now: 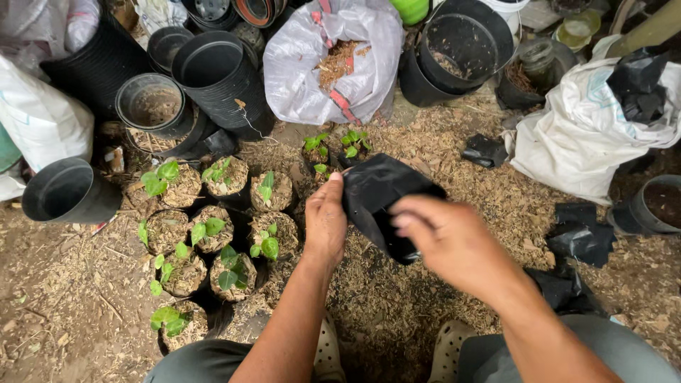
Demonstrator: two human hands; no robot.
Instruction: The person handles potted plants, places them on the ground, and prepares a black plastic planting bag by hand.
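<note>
1. the left hand (325, 221) is closed in a pinch on the near-left edge of a black plastic grow bag (379, 191), thumb and fingertips gripping the rim, knuckles toward the camera.
2. the right hand (447, 237) is blurred and lies over the right side of the same bag, fingers curled loosely toward it; whether it actually grips the plastic cannot be told.
3. the grow bag is held up off the ground, about the middle of the view, its mouth tilted toward the upper left. it looks limp and crumpled.
4. the ground (440, 152) is bare earth strewn with wood shavings and husk.
5. left of the hands stands a cluster of filled bags with seedlings (213, 237), small green-leaved plants in rows, touching one another.
6. just beyond the held bag, a few more small seedlings (333, 145) sit at the foot of a white sack (305, 64) lying open, with brown shavings showing inside.
7. empty black pots (213, 74) lie and stand along the far-left side; one black pot (67, 190) lies tipped near the left edge.
8. to the right, loose black bags (578, 230) lie flat on the ground, near a large white sack (574, 131).
9. the person's knees and light-coloured shoes (448, 347) show at the near edge.
</note>
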